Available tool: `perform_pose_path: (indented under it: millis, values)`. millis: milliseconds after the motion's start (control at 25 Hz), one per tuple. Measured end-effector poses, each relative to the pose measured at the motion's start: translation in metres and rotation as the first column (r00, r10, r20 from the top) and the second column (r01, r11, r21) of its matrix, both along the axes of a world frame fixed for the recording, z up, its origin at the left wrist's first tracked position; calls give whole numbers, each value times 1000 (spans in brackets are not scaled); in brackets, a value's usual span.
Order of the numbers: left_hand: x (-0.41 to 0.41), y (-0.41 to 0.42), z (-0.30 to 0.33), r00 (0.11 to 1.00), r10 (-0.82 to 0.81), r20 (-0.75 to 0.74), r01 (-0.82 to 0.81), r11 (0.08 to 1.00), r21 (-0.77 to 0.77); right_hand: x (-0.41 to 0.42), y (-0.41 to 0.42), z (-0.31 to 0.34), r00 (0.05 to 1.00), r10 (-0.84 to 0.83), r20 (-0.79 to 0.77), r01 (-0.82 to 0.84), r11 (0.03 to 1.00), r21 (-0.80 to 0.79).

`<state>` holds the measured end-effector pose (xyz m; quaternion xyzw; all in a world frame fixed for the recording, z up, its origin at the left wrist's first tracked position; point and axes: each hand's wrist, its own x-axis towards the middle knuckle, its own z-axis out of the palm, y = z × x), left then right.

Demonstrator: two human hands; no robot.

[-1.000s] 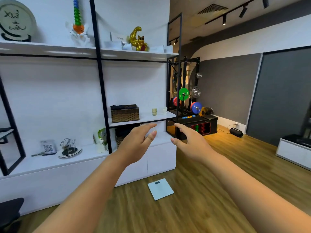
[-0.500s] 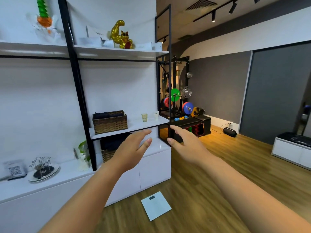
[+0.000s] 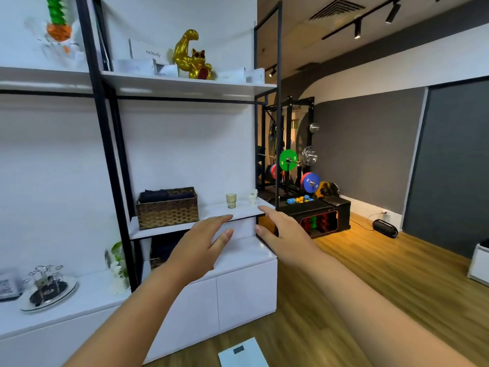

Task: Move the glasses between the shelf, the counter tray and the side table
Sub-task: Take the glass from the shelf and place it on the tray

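A small greenish glass (image 3: 231, 200) stands on the white middle shelf (image 3: 182, 225), with a clear glass (image 3: 253, 197) near the shelf's right end. My left hand (image 3: 198, 246) is stretched out below the shelf's front edge, fingers apart, holding nothing. My right hand (image 3: 284, 231) reaches toward the shelf's right corner, also empty and spread. Both hands are short of the glasses. At the far left a round tray (image 3: 47, 296) with a wire rack sits on the white counter (image 3: 87, 295).
A woven basket (image 3: 168, 209) stands on the shelf left of the glasses. Black frame posts (image 3: 277, 128) edge the shelf. A potted plant (image 3: 117, 263) sits on the counter. A white scale (image 3: 242, 354) lies on the wood floor. Gym weights (image 3: 309, 181) stand beyond.
The view has closed in on the shelf and shifted right, so the tray has slid to the left edge. Both hands stay outstretched and empty, now nearer the shelf.
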<state>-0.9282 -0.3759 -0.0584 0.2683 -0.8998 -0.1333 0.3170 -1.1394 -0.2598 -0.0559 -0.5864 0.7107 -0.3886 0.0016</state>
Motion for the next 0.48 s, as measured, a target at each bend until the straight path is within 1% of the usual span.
perform_pose_path:
  millis: [280,400,480]
  values:
    - [-109,-75,3,998,50,-22,-50,998,31,-123,-96,5,999,51,-13,-51,999,8]
    - [-137,-112,-1,996,83,-6,-83,996,43,-157,-131,0,997,72,18,-72,997,13]
    - [-153,-140,-3,994,108,-26,-106,992,75,-177,-155,-8,995,101,28,-101,995,17]
